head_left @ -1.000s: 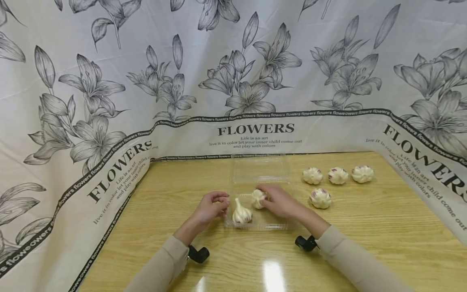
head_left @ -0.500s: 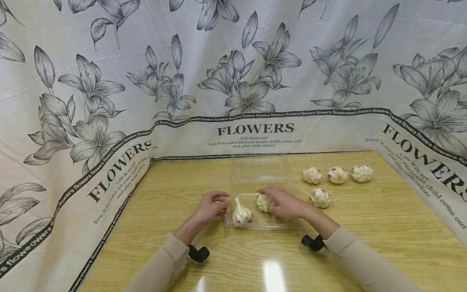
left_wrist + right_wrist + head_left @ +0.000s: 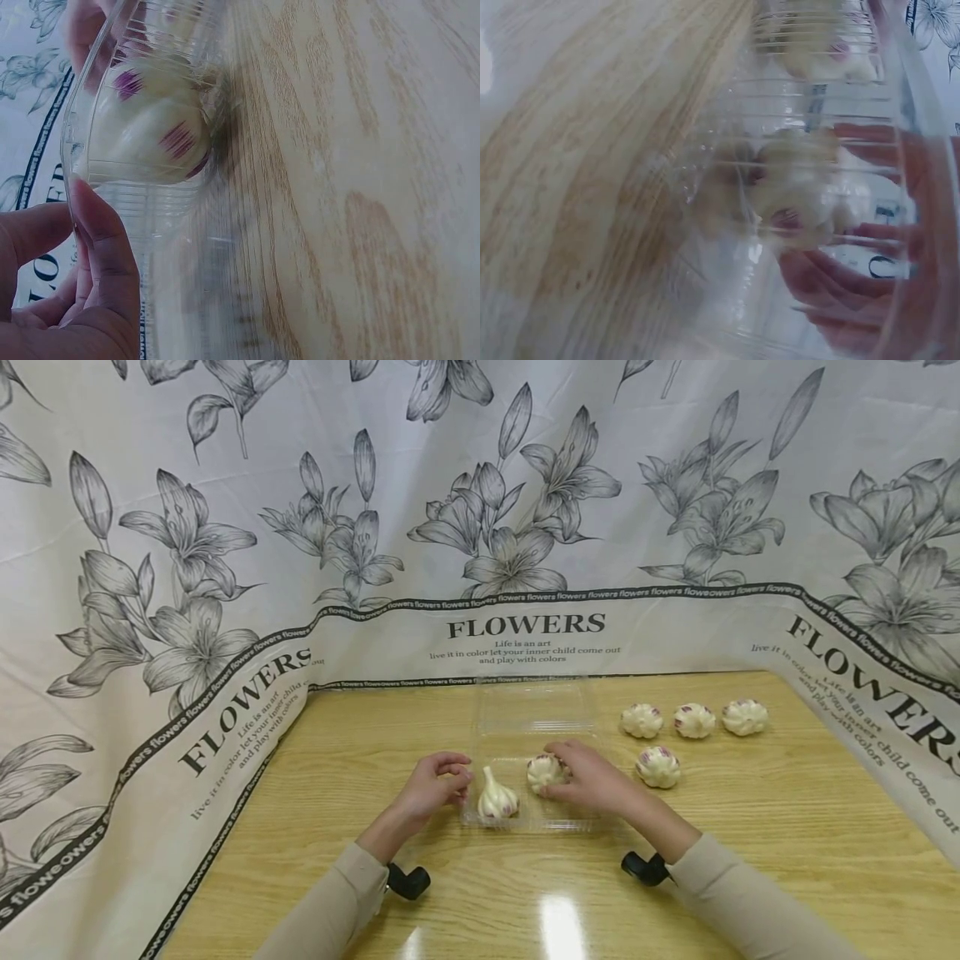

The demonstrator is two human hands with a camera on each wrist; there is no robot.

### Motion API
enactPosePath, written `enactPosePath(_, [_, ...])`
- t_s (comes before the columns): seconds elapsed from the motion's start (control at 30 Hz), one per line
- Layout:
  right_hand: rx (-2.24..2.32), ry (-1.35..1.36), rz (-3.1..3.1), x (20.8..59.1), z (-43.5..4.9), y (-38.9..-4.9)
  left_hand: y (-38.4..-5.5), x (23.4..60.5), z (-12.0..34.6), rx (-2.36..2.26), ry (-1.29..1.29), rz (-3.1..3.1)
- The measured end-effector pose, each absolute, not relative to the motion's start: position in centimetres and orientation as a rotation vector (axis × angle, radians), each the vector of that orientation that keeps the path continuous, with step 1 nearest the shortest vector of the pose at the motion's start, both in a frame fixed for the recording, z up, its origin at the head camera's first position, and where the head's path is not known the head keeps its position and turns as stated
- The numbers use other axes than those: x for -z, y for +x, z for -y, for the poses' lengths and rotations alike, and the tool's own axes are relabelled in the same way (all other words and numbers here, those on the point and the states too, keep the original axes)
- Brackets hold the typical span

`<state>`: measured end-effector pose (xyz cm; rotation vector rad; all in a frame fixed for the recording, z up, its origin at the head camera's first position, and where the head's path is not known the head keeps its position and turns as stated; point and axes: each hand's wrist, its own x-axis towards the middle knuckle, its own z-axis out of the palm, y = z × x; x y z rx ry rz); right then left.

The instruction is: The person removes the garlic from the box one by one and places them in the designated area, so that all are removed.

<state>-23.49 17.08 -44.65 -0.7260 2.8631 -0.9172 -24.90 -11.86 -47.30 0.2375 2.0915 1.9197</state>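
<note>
A clear plastic clamshell box [image 3: 525, 822] lies open on the table. My left hand [image 3: 437, 781] is at its left side, and the left wrist view has the thumb and a finger pinching the box's rim [image 3: 73, 161]. Inside, on the left, sits a white garlic bulb [image 3: 497, 797] with purple marks, its stem up. My right hand [image 3: 592, 781] reaches over the box's right side. Its fingers and thumb grip a second garlic bulb [image 3: 546, 773], seen through the clear wall in the right wrist view, with the thumb [image 3: 810, 277] against it.
Right of the box, three garlic bulbs stand in a back row, among them a middle one [image 3: 694, 721]; another bulb [image 3: 657, 767] lies in front of them. The box's raised lid [image 3: 534, 706] is toward the back. A flower-printed cloth [image 3: 525, 639] hangs behind the wooden table [image 3: 360, 718].
My right hand and the garlic bulb it holds have shifted slightly to the right within the box, the bulb tipping a little. The left hand has stayed at the box's left rim.
</note>
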Motion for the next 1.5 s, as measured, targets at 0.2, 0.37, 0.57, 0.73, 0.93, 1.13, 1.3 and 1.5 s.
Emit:
enactPosePath(0.2, [0.934,-0.727,-2.914,45.2,-16.7,-23.7,-25.0,47.4,11.9,-1.920,0.242,-2.088])
enactPosePath(0.37, [0.943,-0.695,-2.882,45.5,-16.4,-23.9,-25.0,47.4,11.9,-1.916,0.234,-2.090])
enactPosePath(0.57, [0.965,-0.688,-2.838,45.7,-16.2,-24.2,-24.9,47.4,11.9,-1.913,0.231,-2.093])
enactPosePath(0.73, [0.965,-0.716,-2.847,45.7,-16.2,-24.3,-24.9,47.3,11.9,-1.913,0.229,-2.090])
enactPosePath(0.93, [0.978,-0.738,-2.853,45.6,-16.2,-24.2,-24.9,47.3,11.9,-1.915,0.229,-2.092])
enactPosePath(1.13, [1.051,-0.733,-2.829,45.1,-16.5,-23.8,-24.8,47.3,11.9,-1.913,0.220,-2.091])
enactPosePath(1.3, [1.084,-0.825,-2.841,44.2,-17.2,-23.7,-24.8,47.3,11.9,-1.911,0.225,-2.094])
enactPosePath(1.5, [1.032,-0.809,-2.870,43.0,-18.5,-23.3,-24.9,47.3,11.8,-1.909,0.220,-2.093])
